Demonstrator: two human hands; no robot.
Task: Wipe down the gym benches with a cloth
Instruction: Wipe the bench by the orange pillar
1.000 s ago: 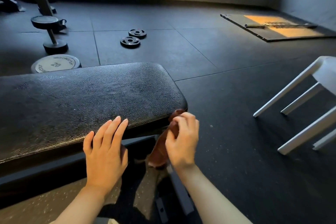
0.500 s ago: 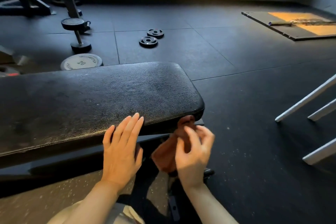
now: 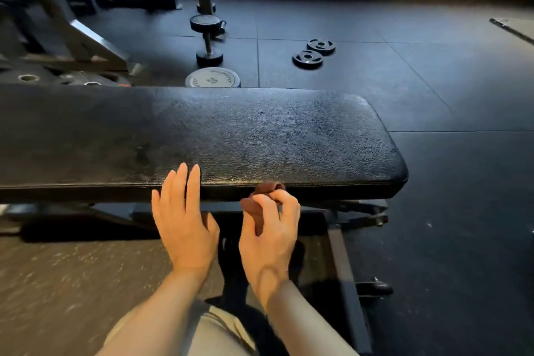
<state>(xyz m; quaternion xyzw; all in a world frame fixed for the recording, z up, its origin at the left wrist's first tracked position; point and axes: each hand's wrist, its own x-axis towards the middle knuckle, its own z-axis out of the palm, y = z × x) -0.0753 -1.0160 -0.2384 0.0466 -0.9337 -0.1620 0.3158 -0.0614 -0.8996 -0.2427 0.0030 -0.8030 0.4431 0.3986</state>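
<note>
The right hand [image 3: 267, 233] has its fingers curled round a small brown cloth [image 3: 261, 196], bunched tight and pressed against the near side edge of the bench [image 3: 260, 136], just under the seam of the pad. The left hand [image 3: 183, 218] lies flat with straight fingers, its fingertips [image 3: 187, 173] resting over that same edge a little to the left and gripping nothing. The chief risk, as I judge it, is in the cloth: wadded so small, it meets the vinyl over only a narrow patch, so a stroke along the edge could skip stretches or slide off onto the metal frame [image 3: 341, 254] below. A loose hold might also let it drop to the floor [image 3: 462, 211]. The left hand sits in the line of a leftward stroke and would have to give way. Beyond the pad lie a dumbbell [image 3: 207, 37], a marked weight plate [image 3: 213, 78] and two small plates [image 3: 313, 52], well apart from the work.
</note>
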